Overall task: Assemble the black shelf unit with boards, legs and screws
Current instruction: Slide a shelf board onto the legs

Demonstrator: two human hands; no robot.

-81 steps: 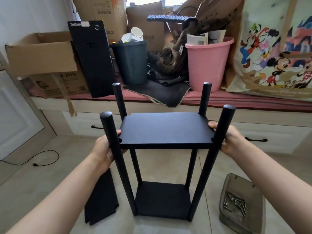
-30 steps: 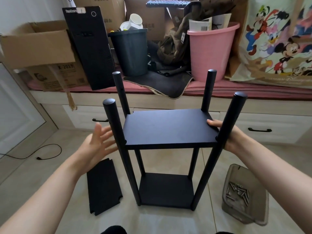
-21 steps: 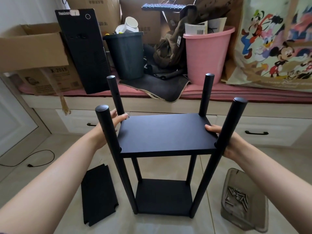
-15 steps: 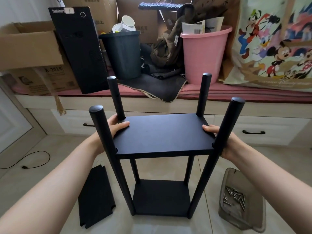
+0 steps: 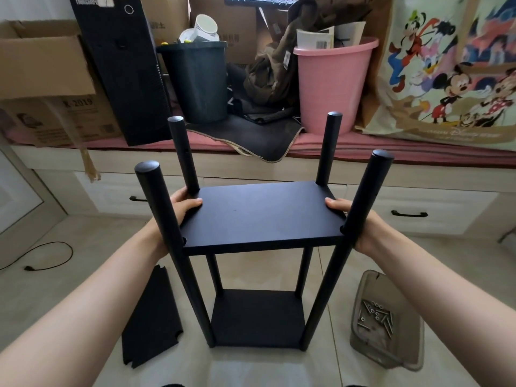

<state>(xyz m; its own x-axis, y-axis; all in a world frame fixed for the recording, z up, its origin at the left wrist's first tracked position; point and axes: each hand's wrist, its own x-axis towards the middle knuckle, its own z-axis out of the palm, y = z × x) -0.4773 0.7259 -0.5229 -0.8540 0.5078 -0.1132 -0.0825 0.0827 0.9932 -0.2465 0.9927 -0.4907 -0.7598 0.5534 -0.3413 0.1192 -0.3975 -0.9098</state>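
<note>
Now the middle board sits between four upright legs, above the bottom board on the floor. The left hand and right hand grip its short edges, thumbs on top, seemingly levelling it. Next it likely needs screws from the tray at near right; a spare board lies at near left.

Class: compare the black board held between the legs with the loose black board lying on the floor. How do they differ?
The held board sits level among the four legs, raised off the floor; the loose board lies flat on the tiles, left of the frame.
Both hands grip the held board's ends; nothing touches the loose board.
Shared: both are matte black with notched corners.
</note>
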